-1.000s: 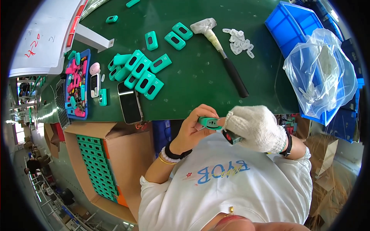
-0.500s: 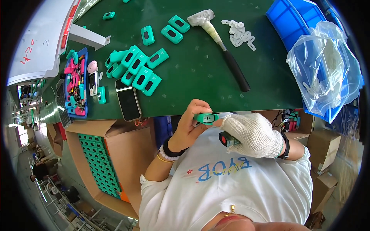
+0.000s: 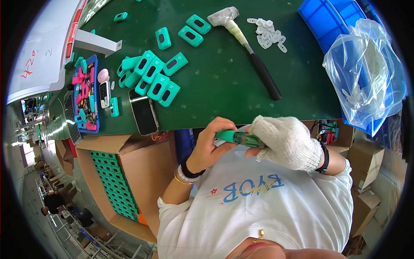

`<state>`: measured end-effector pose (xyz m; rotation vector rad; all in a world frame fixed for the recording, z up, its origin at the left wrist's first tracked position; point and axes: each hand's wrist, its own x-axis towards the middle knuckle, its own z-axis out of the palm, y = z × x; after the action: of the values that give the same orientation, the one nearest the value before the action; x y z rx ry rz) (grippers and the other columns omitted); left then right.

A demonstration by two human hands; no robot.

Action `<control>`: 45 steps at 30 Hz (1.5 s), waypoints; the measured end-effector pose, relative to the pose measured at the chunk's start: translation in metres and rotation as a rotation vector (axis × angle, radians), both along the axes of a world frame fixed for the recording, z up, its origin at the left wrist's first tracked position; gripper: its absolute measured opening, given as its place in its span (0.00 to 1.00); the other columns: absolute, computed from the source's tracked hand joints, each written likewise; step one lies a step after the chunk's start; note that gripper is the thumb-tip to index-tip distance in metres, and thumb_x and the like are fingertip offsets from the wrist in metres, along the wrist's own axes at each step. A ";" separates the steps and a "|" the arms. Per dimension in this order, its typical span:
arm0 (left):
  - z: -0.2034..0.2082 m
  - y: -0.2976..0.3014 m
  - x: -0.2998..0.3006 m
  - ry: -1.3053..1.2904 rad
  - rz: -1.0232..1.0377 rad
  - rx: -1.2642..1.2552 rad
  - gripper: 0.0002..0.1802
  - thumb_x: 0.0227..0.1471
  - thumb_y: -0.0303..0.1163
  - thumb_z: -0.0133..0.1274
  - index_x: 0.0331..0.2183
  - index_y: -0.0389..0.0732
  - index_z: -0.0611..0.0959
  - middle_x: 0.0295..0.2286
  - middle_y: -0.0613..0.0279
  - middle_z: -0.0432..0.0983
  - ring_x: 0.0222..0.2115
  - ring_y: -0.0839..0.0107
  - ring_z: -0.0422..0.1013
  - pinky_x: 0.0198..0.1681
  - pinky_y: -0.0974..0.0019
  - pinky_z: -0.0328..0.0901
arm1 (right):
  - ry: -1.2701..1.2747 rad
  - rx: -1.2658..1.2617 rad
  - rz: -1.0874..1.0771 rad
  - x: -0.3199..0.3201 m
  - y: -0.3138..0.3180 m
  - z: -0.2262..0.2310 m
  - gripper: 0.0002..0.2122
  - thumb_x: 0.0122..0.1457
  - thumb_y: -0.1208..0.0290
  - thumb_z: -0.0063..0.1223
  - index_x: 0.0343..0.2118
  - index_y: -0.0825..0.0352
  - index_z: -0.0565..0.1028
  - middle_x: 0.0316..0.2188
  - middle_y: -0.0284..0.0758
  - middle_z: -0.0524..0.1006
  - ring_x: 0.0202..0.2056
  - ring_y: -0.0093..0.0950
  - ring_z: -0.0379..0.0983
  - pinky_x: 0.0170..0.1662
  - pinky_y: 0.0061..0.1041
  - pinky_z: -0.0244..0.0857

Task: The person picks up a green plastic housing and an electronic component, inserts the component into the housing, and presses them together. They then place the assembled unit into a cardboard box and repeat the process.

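My left hand [image 3: 206, 146] is closed around a small teal plastic casing [image 3: 227, 136] in front of the table's near edge. My right hand [image 3: 285, 144], in a white knitted glove with bare fingertips, grips a dark green piece [image 3: 248, 139] whose kind I cannot make out. That piece meets the right end of the casing; whether it goes inside does not show. On the table beyond lie a pile of similar teal casings [image 3: 154, 71], a hammer [image 3: 260, 71] with a wrapped head, and several small white oval plates [image 3: 268, 34].
Blue bins [image 3: 330, 21] with a clear plastic bag [image 3: 364, 73] stand at the right. A phone [image 3: 144, 114] and a blue tray of mixed parts [image 3: 95, 95] lie at the left. Below the table's edge is a cardboard box [image 3: 144, 177] holding rows of teal casings.
My right hand has brought the dark green piece up and left, against the casing's end. The casing has turned in my left hand, so its end no longer faces me.
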<state>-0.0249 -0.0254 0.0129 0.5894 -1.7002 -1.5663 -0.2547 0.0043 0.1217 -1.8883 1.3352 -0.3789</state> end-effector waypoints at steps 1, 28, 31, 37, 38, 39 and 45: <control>0.004 -0.001 0.002 -0.001 0.000 0.003 0.24 0.46 0.19 0.61 0.46 0.39 0.72 0.38 0.53 0.71 0.36 0.62 0.71 0.41 0.63 0.66 | 0.050 -0.009 0.051 0.001 -0.002 0.000 0.19 0.49 0.64 0.66 0.40 0.67 0.72 0.27 0.42 0.76 0.28 0.43 0.75 0.30 0.35 0.67; 0.030 0.024 0.003 -0.427 0.113 -0.112 0.31 0.37 0.29 0.71 0.43 0.37 0.73 0.30 0.55 0.76 0.29 0.63 0.77 0.33 0.65 0.71 | -0.393 0.546 0.025 0.006 -0.009 -0.051 0.19 0.64 0.54 0.48 0.37 0.70 0.77 0.22 0.41 0.73 0.25 0.33 0.70 0.31 0.31 0.64; 0.029 0.030 0.003 -0.435 0.144 -0.149 0.31 0.36 0.28 0.72 0.42 0.38 0.73 0.30 0.56 0.77 0.28 0.63 0.78 0.33 0.66 0.72 | -0.491 0.452 -0.050 0.013 0.003 -0.056 0.20 0.65 0.53 0.46 0.35 0.70 0.77 0.19 0.38 0.71 0.23 0.31 0.68 0.29 0.30 0.63; 0.021 0.041 -0.011 -0.476 0.218 -0.160 0.30 0.34 0.29 0.73 0.39 0.39 0.73 0.30 0.55 0.78 0.28 0.63 0.78 0.32 0.66 0.72 | -0.510 0.441 -0.192 0.012 0.013 -0.071 0.21 0.67 0.54 0.43 0.31 0.70 0.76 0.15 0.33 0.68 0.20 0.23 0.66 0.25 0.26 0.60; 0.019 0.039 -0.012 -0.466 0.199 -0.150 0.30 0.34 0.29 0.73 0.39 0.39 0.73 0.30 0.54 0.78 0.28 0.62 0.78 0.32 0.66 0.72 | -0.506 0.518 -0.197 0.011 0.013 -0.069 0.21 0.67 0.54 0.43 0.31 0.70 0.76 0.15 0.33 0.68 0.19 0.22 0.66 0.24 0.25 0.60; 0.017 0.034 -0.012 -0.456 0.177 -0.142 0.30 0.34 0.29 0.73 0.39 0.38 0.73 0.30 0.54 0.78 0.28 0.62 0.78 0.32 0.66 0.72 | -0.507 0.518 -0.200 0.010 0.013 -0.068 0.21 0.67 0.54 0.43 0.31 0.70 0.76 0.15 0.33 0.68 0.19 0.22 0.66 0.24 0.25 0.60; 0.020 0.026 -0.004 -0.471 0.059 -0.284 0.31 0.33 0.30 0.74 0.40 0.38 0.73 0.31 0.53 0.78 0.28 0.61 0.78 0.32 0.65 0.72 | -0.491 0.766 -0.160 0.001 0.010 -0.061 0.19 0.66 0.55 0.45 0.30 0.69 0.75 0.15 0.31 0.67 0.20 0.20 0.67 0.23 0.24 0.61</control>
<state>-0.0285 0.0008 0.0330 0.8991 -2.1828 -1.1703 -0.2535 0.0146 0.0602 -0.9786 1.0777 -0.3185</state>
